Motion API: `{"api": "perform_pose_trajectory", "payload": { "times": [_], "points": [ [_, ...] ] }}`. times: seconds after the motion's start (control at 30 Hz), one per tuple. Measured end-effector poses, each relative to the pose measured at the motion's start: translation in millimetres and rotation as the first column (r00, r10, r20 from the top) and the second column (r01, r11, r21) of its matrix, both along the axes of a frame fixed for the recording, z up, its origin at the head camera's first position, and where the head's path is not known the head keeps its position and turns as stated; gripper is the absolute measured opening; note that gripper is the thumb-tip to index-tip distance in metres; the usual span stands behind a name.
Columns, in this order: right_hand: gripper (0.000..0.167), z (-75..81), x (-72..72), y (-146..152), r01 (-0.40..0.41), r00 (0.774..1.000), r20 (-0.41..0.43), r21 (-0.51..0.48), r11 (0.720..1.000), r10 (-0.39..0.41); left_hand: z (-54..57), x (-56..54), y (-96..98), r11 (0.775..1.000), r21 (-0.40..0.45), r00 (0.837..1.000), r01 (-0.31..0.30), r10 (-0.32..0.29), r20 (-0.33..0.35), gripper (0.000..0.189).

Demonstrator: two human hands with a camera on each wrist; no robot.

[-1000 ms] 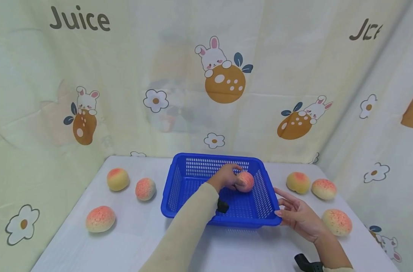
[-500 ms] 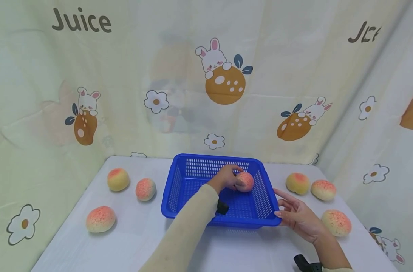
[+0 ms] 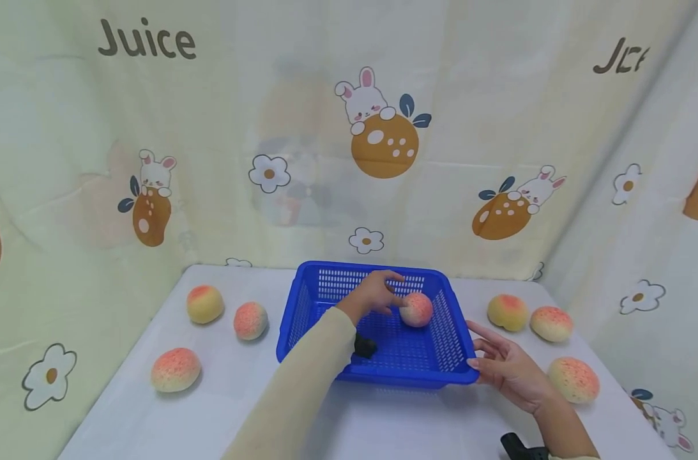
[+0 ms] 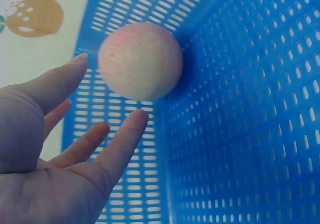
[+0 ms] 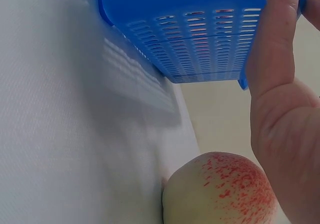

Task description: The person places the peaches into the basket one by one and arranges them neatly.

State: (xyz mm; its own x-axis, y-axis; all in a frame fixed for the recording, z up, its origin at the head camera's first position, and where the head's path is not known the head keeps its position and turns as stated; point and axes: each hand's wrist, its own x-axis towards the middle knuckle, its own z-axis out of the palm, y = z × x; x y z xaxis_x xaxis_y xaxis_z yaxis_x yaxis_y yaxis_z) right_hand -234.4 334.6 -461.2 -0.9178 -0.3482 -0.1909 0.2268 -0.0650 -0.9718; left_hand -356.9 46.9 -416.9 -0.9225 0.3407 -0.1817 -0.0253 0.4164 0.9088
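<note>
A pink-speckled peach [image 3: 417, 310] lies in the right part of a blue plastic basket [image 3: 377, 378] with slotted walls. Just left of it, over the basket, is my left hand [image 3: 374, 292], with its fingers spread and nothing in its grasp. In the left wrist view a gap shows between the fingertips [image 4: 138, 115] and the peach [image 4: 141, 62]. My right hand [image 3: 512, 374] holds the basket's rim at the right front corner, thumb at the rim. The right wrist view shows the basket's slotted outer wall [image 5: 200, 44] beside that hand.
Three peaches stand left of the basket, the nearest one [image 3: 175, 370] at the front. On the right are a yellowish peach [image 3: 508, 312], a speckled one [image 3: 552, 324] and another [image 3: 573, 380] close behind my right hand. A patterned curtain [image 3: 303, 115] hangs behind the white table [image 3: 234, 409].
My left hand has let go of the peach and drawn back a little to the left, its fingers opening. The peach stays in the basket. The right hand keeps its place at the rim.
</note>
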Motion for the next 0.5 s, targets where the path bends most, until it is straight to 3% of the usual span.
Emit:
{"api": "perform_pose_trajectory", "payload": {
  "times": [0.5],
  "points": [
    [0.073,-0.6,1.0,1,-0.019,1.0,-0.004,-0.055,0.998,0.019,35.9,30.6,-22.5,0.996,0.074,0.996,0.048,-0.043,-0.077,0.059]
  ]
}}
